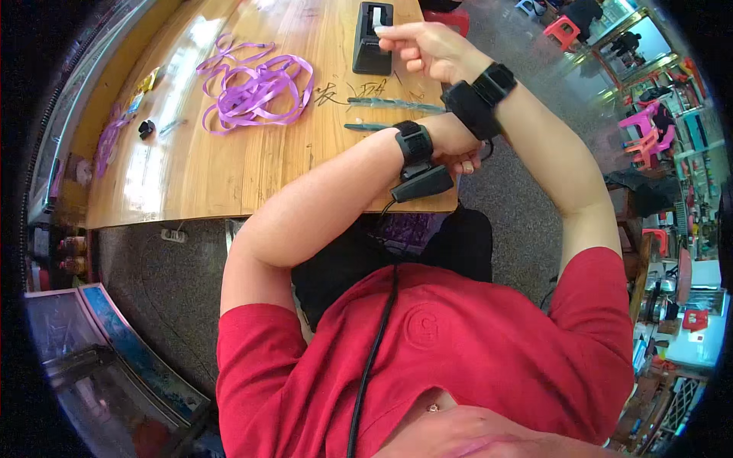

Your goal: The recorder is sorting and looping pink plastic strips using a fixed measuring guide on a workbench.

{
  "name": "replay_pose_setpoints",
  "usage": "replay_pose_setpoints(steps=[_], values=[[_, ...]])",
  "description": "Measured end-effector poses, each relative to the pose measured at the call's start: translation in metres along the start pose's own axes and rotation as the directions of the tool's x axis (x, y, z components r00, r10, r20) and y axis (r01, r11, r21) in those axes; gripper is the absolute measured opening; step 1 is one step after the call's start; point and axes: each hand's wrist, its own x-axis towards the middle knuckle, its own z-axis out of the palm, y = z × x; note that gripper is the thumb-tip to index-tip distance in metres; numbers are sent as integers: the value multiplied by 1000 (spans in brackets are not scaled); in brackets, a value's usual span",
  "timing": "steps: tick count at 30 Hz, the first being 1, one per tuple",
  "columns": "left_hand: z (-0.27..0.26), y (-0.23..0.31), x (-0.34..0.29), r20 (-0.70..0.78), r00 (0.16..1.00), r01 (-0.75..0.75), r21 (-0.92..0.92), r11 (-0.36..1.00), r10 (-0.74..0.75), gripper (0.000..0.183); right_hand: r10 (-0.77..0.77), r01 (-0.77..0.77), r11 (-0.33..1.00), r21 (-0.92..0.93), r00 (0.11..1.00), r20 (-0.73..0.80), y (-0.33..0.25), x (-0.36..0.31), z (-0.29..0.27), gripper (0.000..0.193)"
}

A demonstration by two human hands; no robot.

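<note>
At the table's far right stands a black tape dispenser (372, 55) with a pale strip of tape (376, 17) at its top. My right hand (429, 47) reaches over it from the right, thumb and forefinger pinched at the tape's end, the other fingers curled. My left hand (458, 145) is at the table's right edge, beneath my right wrist, which partly covers it. Its visible fingers are curled, and whatever they hold is hidden. Beside it lie two slim blue-green sticks (370, 127). Black straps circle both wrists, and a black box (422, 184) hangs by the left one.
A loose tangle of purple ribbon (259, 95) lies on the wooden table (206, 172), with more purple ribbon (111, 141) at the left edge. A small black piece (146, 129) sits nearby. A cable runs down my front. Coloured stools (563, 32) stand farther off to the right.
</note>
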Motion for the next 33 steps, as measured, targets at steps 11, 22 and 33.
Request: replay_pose_setpoints(steps=[11, 22, 33], values=[[3, 6, -5, -19, 998, 53, 21, 998, -52, 30, 309, -313, 945, -96, 950, -52, 11, -12, 0, 16], [-1, 17, -27, -32, 999, -7, 66, 998, 9, 31, -18, 162, 715, -680, 977, 213, -11, -77, -83, 21], [5, 26, -34, -84, 996, -10, 6, 1000, 11, 21, 58, 275, 564, -779, 927, 370, 31, -109, -136, 16]])
